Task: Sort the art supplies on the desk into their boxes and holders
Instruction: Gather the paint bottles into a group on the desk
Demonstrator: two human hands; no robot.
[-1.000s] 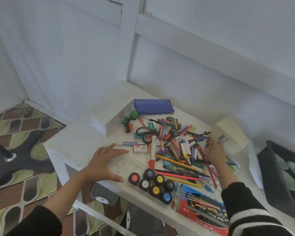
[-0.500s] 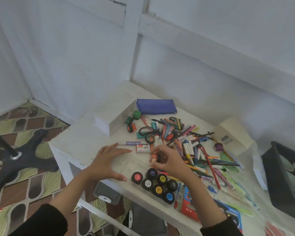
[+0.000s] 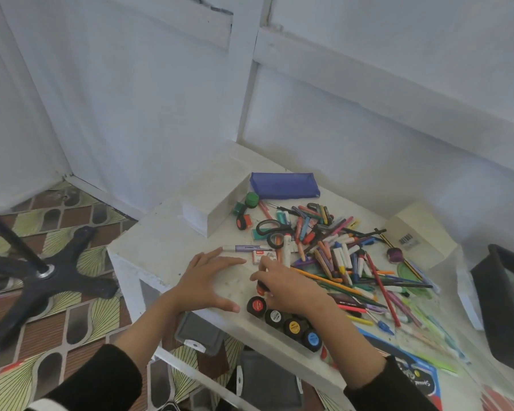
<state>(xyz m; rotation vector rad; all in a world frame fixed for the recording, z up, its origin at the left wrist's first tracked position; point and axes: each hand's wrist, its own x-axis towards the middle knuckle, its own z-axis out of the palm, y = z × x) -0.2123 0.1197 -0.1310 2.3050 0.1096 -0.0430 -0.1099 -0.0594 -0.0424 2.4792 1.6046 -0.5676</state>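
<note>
A heap of markers, crayons and pencils (image 3: 339, 256) covers the white desk (image 3: 166, 247). Black scissors (image 3: 267, 228) and a white eraser (image 3: 263, 256) lie at the heap's left edge, with a purple marker (image 3: 247, 248) beside them. Several black paint pots (image 3: 275, 317) stand in a row at the front edge. My left hand (image 3: 208, 280) rests flat on the desk, fingers spread. Just above the red-lidded pot, my right hand (image 3: 291, 289) curls its fingers round a dark marker with a red tip (image 3: 260, 288).
A white box (image 3: 217, 200) and a blue pouch (image 3: 284, 189) sit at the back left, with green and orange pots next to them. Another white box (image 3: 422, 232) is at the right, and a black tray (image 3: 505, 304) beyond it. A printed crayon box (image 3: 413, 372) lies at the front right.
My right hand came from the right side of the heap to its left edge, picked up the red-tipped marker and drew it toward the paint pots. My left hand stayed flat.
</note>
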